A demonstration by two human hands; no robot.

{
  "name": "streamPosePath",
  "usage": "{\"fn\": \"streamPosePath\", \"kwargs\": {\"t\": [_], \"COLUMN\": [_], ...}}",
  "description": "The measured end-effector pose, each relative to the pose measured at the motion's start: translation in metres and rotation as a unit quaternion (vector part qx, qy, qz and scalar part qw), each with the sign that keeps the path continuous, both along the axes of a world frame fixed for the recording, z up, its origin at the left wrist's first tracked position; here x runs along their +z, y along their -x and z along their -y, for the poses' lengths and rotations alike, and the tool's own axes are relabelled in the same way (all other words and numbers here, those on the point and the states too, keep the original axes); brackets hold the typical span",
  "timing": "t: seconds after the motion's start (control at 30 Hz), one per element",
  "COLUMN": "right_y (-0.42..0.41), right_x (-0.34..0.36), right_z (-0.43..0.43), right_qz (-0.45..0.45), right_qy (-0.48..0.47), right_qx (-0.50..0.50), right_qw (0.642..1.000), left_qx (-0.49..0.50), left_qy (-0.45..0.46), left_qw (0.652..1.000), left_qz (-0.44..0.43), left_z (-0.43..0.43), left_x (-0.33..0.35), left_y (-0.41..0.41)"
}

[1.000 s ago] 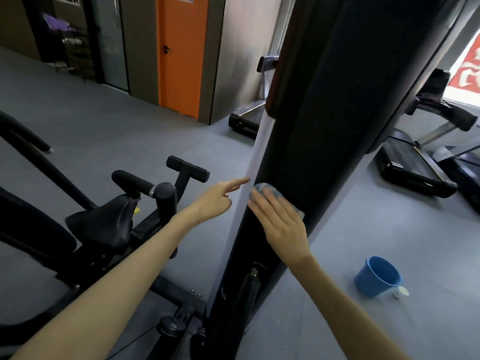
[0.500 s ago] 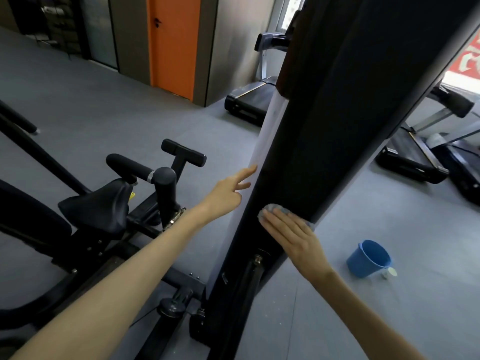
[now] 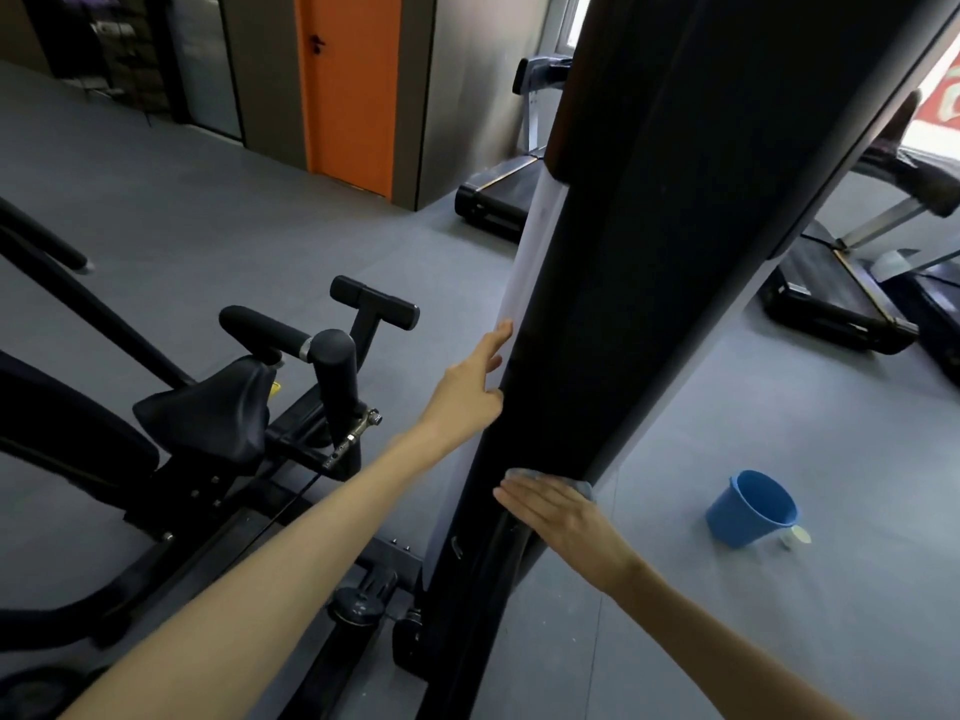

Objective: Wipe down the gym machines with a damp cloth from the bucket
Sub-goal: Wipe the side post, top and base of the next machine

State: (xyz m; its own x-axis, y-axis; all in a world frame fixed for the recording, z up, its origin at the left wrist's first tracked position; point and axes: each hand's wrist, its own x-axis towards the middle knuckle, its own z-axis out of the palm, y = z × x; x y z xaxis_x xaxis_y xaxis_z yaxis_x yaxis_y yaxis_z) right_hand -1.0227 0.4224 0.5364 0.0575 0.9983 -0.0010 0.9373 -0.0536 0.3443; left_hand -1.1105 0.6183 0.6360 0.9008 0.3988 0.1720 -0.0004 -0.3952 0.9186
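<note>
Cloth (image 3: 581, 484): pale blue, pressed flat against the lower front of the black column (image 3: 649, 252) and mostly covered by the right hand (image 3: 566, 527). Right hand: fingers straight and together, palm on the cloth, no curl. Left hand (image 3: 467, 387): fingers extended, touching the column's white left edge higher up, holding nothing. Blue bucket (image 3: 748, 509) stands on the floor right of the column. Bike (image 3: 208, 407) left; treadmill (image 3: 498, 200) behind.

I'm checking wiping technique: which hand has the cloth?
The right hand, pressed flat over the pale cloth low on the black column; the left hand rests bare against the column's edge higher up.
</note>
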Motion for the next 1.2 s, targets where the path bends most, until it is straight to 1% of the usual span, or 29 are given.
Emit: {"fn": "streamPosePath", "kwargs": {"t": [0.13,0.23,0.3,0.37,0.47,0.57,0.73,0.87,0.93,1.03,1.1,1.2], "right_y": [-0.001,0.003,0.009,0.015,0.021,0.027,0.026,0.025,0.031,0.038,0.036,0.026], "right_x": [-0.011,-0.01,0.0,0.007,-0.001,-0.011,-0.015,-0.019,-0.019,-0.023,-0.024,-0.028], "right_z": [0.049,0.072,0.057,0.023,-0.017,-0.02,-0.001,0.009,-0.003,-0.02,-0.016,0.015], "right_qz": [-0.054,-0.088,-0.078,-0.04,-0.008,-0.008,-0.04,-0.057,-0.042,-0.013,-0.029,-0.07], "right_qy": [-0.015,-0.075,-0.102,-0.111,-0.077,-0.05,-0.101,-0.106,-0.099,-0.119,-0.127,-0.151], "right_qx": [-0.048,-0.074,-0.024,0.023,0.005,-0.029,-0.073,-0.093,-0.096,-0.069,-0.074,-0.09], "right_qw": [0.997,0.991,0.991,0.993,0.997,0.998,0.991,0.988,0.99,0.99,0.989,0.982], "left_qx": [-0.014,-0.03,-0.037,-0.03,-0.016,-0.014,-0.016,-0.002,0.028,0.051,0.049,0.047], "left_qy": [0.013,0.004,-0.016,-0.025,-0.026,-0.027,-0.044,-0.044,-0.048,-0.068,-0.073,-0.055], "left_qw": [1.0,0.999,0.999,0.999,0.999,0.999,0.999,0.999,0.998,0.996,0.996,0.997], "left_qz": [-0.011,-0.019,-0.024,-0.023,-0.015,-0.012,-0.02,-0.025,-0.026,-0.022,-0.023,-0.021], "left_z": [-0.011,-0.016,-0.015,-0.014,-0.009,-0.009,-0.009,-0.002,0.003,0.006,0.008,0.009], "left_x": [0.006,0.006,0.006,0.004,0.004,0.004,0.003,0.001,0.0,-0.001,0.0,0.001], "left_y": [0.001,0.0,0.0,-0.001,-0.002,-0.002,-0.002,-0.005,-0.007,-0.009,-0.01,-0.009]}}
